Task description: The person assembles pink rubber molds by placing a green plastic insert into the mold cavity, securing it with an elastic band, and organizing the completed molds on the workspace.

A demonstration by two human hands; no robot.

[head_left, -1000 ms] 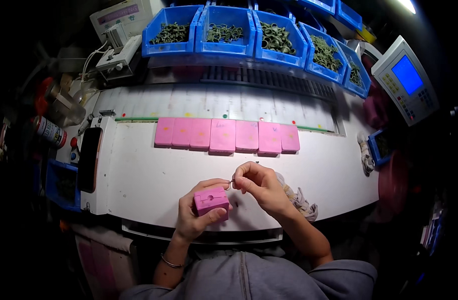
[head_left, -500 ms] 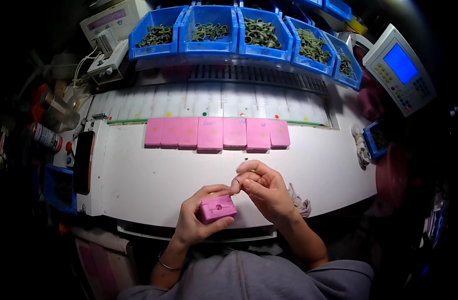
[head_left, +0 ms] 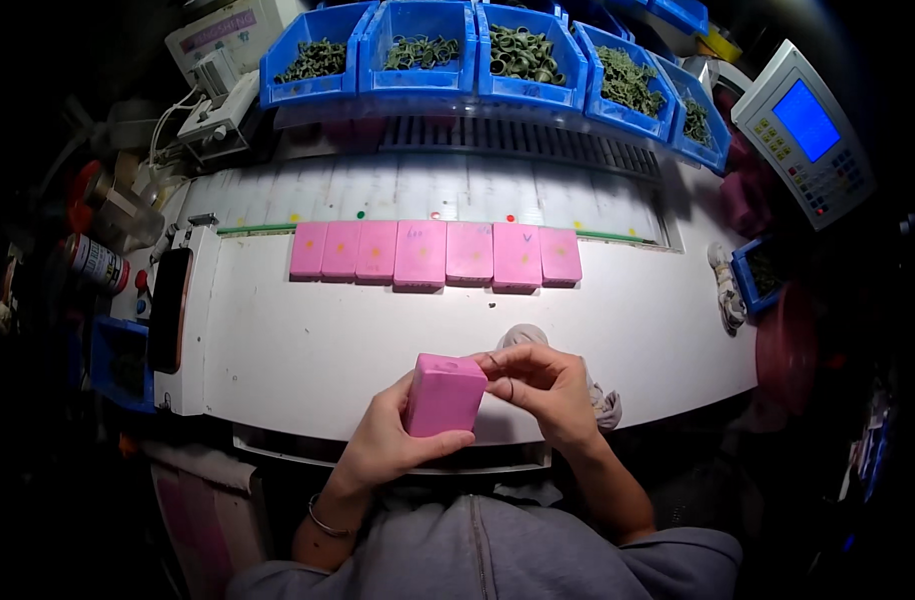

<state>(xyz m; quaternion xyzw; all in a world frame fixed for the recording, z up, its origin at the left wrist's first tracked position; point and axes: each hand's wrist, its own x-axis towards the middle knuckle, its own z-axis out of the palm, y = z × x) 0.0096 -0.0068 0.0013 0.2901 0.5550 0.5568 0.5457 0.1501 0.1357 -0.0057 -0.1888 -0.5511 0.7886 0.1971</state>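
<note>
Holding a pink rectangular block (head_left: 444,394) upright just above the near edge of the white worktop (head_left: 308,340), the left hand (head_left: 393,440) has its fingers wrapped closed around the block's lower half, thumb across the front. At about three o'clock from the block, the right hand (head_left: 543,385) touches its top corner, fingers pinched shut on what looks like a small thin ring (head_left: 509,388); it is too small to be sure of.

Judging by this, the step in hand is fitting or seating a small part at the block's upper end. The next move would call for a steady left grip so the block does not tilt, and fine fingertip placement by the right hand.

At twelve o'clock from the hands, well apart, a row of seven pink blocks (head_left: 436,254) lies flat, side by side. Farther at twelve o'clock stand blue bins (head_left: 418,45) filled with small greenish rings. A crumpled grey cloth (head_left: 523,337) lies just behind the right hand, and a device with a blue screen (head_left: 804,130) sits at two o'clock.
</note>
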